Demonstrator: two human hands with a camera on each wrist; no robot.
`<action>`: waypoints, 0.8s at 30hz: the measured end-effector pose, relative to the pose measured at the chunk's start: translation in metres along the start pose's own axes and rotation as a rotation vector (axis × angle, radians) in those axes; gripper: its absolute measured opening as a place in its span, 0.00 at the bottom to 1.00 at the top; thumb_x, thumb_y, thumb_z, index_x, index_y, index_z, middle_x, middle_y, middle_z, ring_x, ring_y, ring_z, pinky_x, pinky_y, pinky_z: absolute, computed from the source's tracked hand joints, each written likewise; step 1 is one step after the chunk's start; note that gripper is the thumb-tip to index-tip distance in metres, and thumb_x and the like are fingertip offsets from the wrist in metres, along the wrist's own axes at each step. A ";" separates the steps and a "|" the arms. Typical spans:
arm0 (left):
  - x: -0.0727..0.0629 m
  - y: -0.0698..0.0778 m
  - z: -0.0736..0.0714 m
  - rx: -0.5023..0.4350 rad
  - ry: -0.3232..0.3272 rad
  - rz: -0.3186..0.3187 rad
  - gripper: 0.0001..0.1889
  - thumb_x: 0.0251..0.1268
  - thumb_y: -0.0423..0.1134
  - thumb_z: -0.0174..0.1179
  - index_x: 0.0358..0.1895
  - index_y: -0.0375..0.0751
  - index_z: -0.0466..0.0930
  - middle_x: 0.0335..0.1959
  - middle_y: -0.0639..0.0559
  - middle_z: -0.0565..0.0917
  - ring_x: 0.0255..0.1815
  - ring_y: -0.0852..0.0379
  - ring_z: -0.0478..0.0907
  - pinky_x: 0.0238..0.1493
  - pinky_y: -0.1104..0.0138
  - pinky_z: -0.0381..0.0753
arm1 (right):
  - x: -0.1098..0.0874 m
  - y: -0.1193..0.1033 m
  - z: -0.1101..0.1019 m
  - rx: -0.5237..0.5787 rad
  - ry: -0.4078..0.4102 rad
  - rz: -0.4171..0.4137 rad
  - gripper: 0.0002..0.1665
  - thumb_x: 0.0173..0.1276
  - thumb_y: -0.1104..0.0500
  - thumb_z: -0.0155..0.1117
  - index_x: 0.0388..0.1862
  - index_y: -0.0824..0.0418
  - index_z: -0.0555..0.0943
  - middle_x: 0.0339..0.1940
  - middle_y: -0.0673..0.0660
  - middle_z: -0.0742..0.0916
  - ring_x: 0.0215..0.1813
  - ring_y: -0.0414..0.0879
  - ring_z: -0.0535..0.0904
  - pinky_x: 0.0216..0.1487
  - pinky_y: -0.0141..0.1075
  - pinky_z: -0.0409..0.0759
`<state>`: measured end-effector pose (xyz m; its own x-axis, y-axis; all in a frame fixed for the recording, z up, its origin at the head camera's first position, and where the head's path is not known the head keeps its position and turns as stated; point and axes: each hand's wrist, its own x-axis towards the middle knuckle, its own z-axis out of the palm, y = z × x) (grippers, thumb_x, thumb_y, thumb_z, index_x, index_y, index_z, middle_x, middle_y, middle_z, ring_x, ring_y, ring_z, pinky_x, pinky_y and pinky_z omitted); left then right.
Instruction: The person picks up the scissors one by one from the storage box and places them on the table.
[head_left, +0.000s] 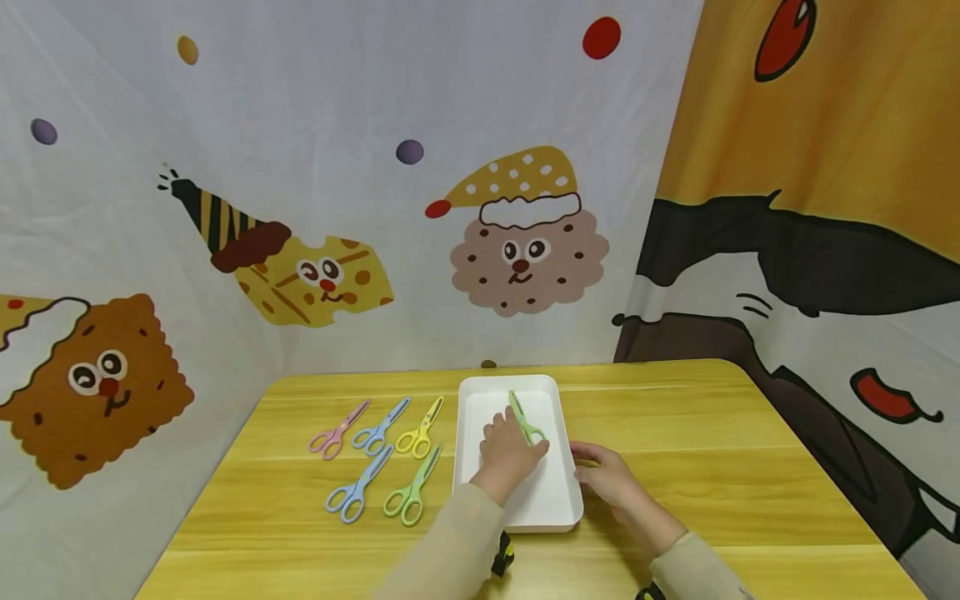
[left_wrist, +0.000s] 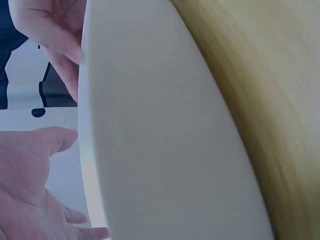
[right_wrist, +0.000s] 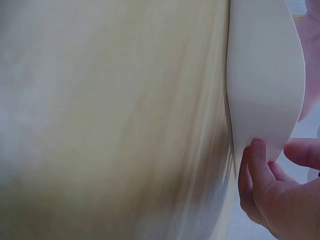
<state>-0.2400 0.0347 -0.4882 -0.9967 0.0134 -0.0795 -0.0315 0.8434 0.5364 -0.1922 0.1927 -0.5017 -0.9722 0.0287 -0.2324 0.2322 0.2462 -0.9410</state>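
A white rectangular tray (head_left: 540, 510) stands on the wooden table, with green-handled scissors (head_left: 519, 408) in it, blades toward the far end. My left hand (head_left: 507, 454) is over the tray beside these scissors and covers part of them. Its thumb and fingers are spread in the left wrist view, holding nothing. At the tray's right side, my right hand (head_left: 609, 477) holds the wall, thumb at the rim and fingers against the outside, as the right wrist view shows. Left of the tray lie pink scissors (head_left: 343, 427), yellow scissors (head_left: 426, 421), two blue pairs and another green pair (head_left: 415, 483).
The wooden table (head_left: 712, 433) extends on both sides of the tray. Behind it hangs a pale cloth (head_left: 360, 100) printed with cartoon biscuits and cheese. A dark strap piece (head_left: 503, 554) shows by the left sleeve.
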 end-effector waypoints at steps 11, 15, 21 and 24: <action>0.000 0.006 0.009 0.029 0.005 -0.063 0.48 0.53 0.55 0.65 0.69 0.26 0.55 0.56 0.33 0.67 0.58 0.39 0.64 0.57 0.48 0.70 | -0.001 -0.002 -0.001 0.011 -0.021 -0.015 0.26 0.61 0.74 0.52 0.61 0.74 0.70 0.59 0.72 0.76 0.52 0.58 0.78 0.48 0.46 0.81; 0.000 0.006 0.012 0.079 0.027 -0.060 0.47 0.52 0.54 0.65 0.68 0.24 0.57 0.55 0.32 0.68 0.58 0.38 0.64 0.59 0.50 0.68 | -0.002 -0.002 -0.001 0.008 -0.017 -0.012 0.26 0.62 0.74 0.52 0.61 0.74 0.71 0.59 0.72 0.76 0.52 0.57 0.79 0.48 0.45 0.81; 0.003 0.005 0.018 0.132 0.039 -0.065 0.46 0.56 0.58 0.61 0.67 0.25 0.58 0.55 0.32 0.68 0.58 0.39 0.64 0.59 0.50 0.68 | -0.001 0.000 -0.002 0.012 -0.019 -0.007 0.26 0.62 0.73 0.52 0.62 0.73 0.70 0.59 0.71 0.76 0.53 0.57 0.78 0.49 0.46 0.81; 0.006 0.006 0.020 0.166 0.052 -0.061 0.46 0.58 0.61 0.58 0.67 0.25 0.58 0.56 0.33 0.68 0.58 0.40 0.64 0.59 0.51 0.68 | -0.001 0.000 -0.002 0.012 -0.015 -0.007 0.26 0.62 0.73 0.52 0.61 0.73 0.71 0.59 0.71 0.76 0.53 0.57 0.78 0.49 0.46 0.80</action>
<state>-0.2443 0.0511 -0.5022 -0.9960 -0.0648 -0.0618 -0.0837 0.9190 0.3853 -0.1915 0.1942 -0.5016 -0.9733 0.0121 -0.2291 0.2254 0.2351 -0.9455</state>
